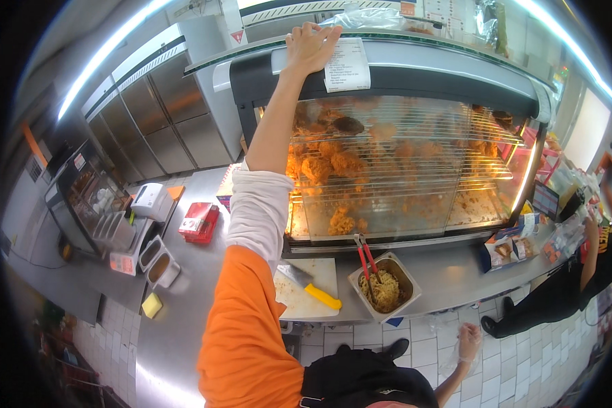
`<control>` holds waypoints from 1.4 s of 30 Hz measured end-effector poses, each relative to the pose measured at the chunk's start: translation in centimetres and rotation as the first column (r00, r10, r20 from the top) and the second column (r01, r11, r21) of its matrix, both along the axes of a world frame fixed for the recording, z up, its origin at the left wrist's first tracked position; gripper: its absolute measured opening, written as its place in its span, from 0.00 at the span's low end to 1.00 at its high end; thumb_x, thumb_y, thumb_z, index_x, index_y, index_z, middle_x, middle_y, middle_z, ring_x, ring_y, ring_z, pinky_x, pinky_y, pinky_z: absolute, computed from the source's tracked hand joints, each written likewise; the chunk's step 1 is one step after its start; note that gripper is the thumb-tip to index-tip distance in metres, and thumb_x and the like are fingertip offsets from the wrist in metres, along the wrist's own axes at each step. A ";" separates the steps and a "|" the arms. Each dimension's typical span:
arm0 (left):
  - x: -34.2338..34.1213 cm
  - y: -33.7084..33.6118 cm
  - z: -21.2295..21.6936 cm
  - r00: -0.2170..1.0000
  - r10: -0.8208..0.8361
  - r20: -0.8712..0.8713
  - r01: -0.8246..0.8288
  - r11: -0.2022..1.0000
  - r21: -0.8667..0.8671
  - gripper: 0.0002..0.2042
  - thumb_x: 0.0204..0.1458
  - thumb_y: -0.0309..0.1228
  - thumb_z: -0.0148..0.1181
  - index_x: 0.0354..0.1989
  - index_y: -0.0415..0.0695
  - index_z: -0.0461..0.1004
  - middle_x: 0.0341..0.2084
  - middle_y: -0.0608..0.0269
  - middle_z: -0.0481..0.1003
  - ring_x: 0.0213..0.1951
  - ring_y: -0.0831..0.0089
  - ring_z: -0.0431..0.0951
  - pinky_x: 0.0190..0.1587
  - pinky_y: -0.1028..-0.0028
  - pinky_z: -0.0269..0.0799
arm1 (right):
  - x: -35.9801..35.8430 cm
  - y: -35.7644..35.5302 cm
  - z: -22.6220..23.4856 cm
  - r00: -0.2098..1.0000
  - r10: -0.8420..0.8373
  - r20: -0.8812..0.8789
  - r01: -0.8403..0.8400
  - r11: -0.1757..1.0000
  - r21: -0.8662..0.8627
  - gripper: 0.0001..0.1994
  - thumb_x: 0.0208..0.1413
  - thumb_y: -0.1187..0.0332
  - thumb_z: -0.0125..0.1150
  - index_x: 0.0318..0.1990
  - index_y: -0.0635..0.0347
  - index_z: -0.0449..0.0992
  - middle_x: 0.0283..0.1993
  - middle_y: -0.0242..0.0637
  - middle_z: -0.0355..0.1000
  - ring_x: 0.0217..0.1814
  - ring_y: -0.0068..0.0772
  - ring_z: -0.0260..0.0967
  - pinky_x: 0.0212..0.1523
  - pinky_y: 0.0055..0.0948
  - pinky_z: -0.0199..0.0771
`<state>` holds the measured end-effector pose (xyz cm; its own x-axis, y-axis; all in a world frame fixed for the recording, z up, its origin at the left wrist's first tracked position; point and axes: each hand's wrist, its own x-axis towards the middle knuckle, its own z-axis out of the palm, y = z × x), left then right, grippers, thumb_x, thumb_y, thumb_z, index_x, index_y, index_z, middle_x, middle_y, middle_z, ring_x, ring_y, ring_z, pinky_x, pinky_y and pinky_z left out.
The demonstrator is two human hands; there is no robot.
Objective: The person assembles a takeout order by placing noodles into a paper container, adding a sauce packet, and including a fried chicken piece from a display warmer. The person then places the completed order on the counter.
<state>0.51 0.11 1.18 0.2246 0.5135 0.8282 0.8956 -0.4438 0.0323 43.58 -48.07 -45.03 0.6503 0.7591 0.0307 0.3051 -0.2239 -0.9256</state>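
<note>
My left hand (313, 47) reaches up to the top edge of a glass-fronted warming cabinet (394, 83). Its bent fingers rest apart over the glass shelf's rim, beside a white printed slip (347, 66) hanging there. Pieces of fried chicken (330, 163) lie on wire racks behind the glass. Down at my right side, my right hand (468, 342) is curled closed, with thin clear plastic around it; whether it holds anything is hidden. On the counter, red-handled tongs (368, 257) stand in a metal pan of shredded food (385, 291). A yellow-handled knife (319, 294) lies on a white cutting board (323, 270).
Left on the steel counter (183, 326) are a red stack of packets (199, 223), metal containers (160, 264), a yellow sponge (151, 305) and a white machine (155, 202). Cardboard food boxes (512, 248) stand at right. A co-worker in black (544, 309) handles clear plastic bags (568, 238).
</note>
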 end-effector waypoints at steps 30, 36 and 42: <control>-12.4 -50.1 -4.5 -0.237 -0.971 -0.008 0.673 -0.170 0.720 0.17 0.53 0.32 0.58 0.50 0.43 0.67 0.33 0.59 0.72 0.34 0.69 0.73 0.37 0.70 0.72 | -1.0 6.6 -0.2 0.941 0.222 0.255 -0.240 0.970 0.042 0.08 0.55 0.70 0.58 0.39 0.67 0.71 0.29 0.34 0.70 0.30 0.21 0.66 0.30 0.20 0.66; -11.4 -54.5 -8.3 0.138 -0.927 0.348 0.659 0.348 0.666 0.18 0.51 0.34 0.61 0.49 0.43 0.69 0.30 0.61 0.72 0.34 0.68 0.73 0.36 0.70 0.71 | -10.2 8.6 9.0 0.778 0.553 -0.298 -0.533 0.832 0.155 0.27 0.60 0.48 0.48 0.56 0.61 0.65 0.46 0.42 0.71 0.46 0.32 0.69 0.46 0.30 0.68; -4.4 -44.9 -22.3 0.756 -0.207 0.621 0.549 0.718 -0.428 0.21 0.47 0.33 0.65 0.50 0.44 0.69 0.28 0.60 0.74 0.31 0.64 0.75 0.37 0.68 0.70 | -22.6 9.8 15.2 -0.176 0.774 -0.608 -0.787 0.261 0.559 0.38 0.61 0.41 0.35 0.68 0.64 0.46 0.61 0.56 0.61 0.61 0.50 0.62 0.65 0.40 0.54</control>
